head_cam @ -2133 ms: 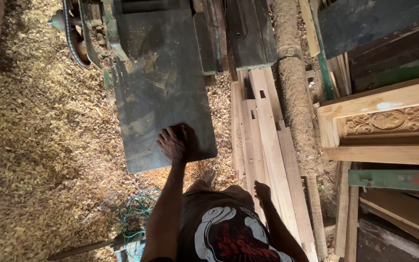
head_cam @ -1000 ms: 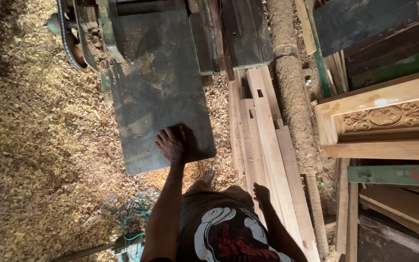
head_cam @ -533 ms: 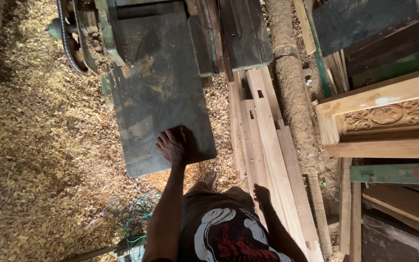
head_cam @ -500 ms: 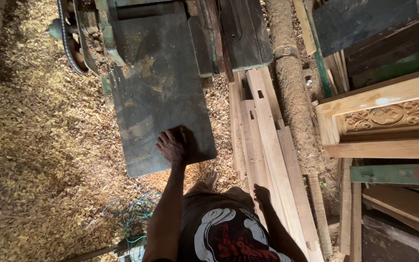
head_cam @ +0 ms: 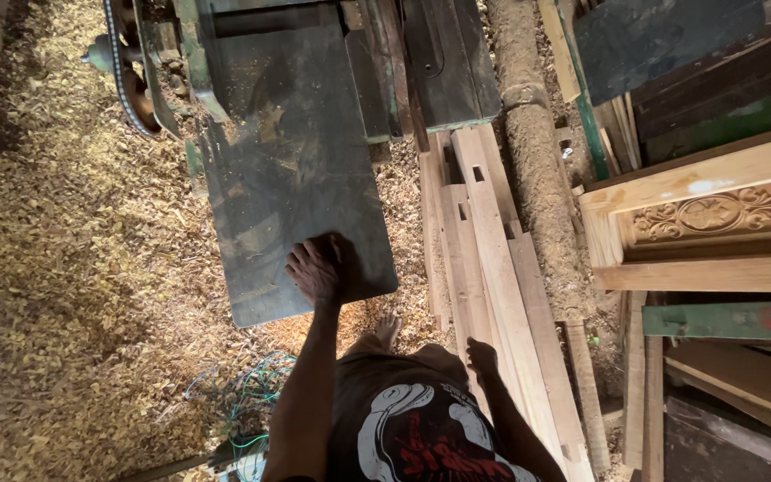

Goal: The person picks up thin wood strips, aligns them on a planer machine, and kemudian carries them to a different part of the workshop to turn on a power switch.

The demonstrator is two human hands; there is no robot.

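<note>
- Left hand [head_cam: 317, 270] rests flat on the near end of the dark machine table [head_cam: 292, 170], fingers spread wide, holding nothing.
- Right hand [head_cam: 481, 357] hangs low beside the plank stack [head_cam: 484, 259], close to the near planks; fingers loosely curled, nothing in them as far as the view shows. Touching or just apart: cannot tell.
- The planks lie on the floor right of the table, long axis running near to far, several with cut mortises at the far end.
- Risk: a belt and pulley [head_cam: 127, 76] sit exposed at the far left of the table. A sleeve or hand drifting that way could be caught if the drive runs. Running or stopped: cannot tell.
- Risk: the palm bears on the table's near edge, which carries dust and chips. A slip would likely send the hand forward along the surface towards the far part of the machine.
- Risk: a bare foot [head_cam: 387, 330] stands in deep shavings [head_cam: 55, 268]. Splinters or hidden offcuts could injure it, and footing is probably soft.
- Risk: loose green wire [head_cam: 247, 393] lies in the shavings near left of the legs. A step back could snag it.
- Risk: the planks are stacked loosely and overlapping. Pulling one with a single hand could shift the rest onto the foot.
- Risk: the log [head_cam: 537, 178] and carved frame [head_cam: 716, 223] crowd the right side, leaving little room to swing a long plank.
</note>
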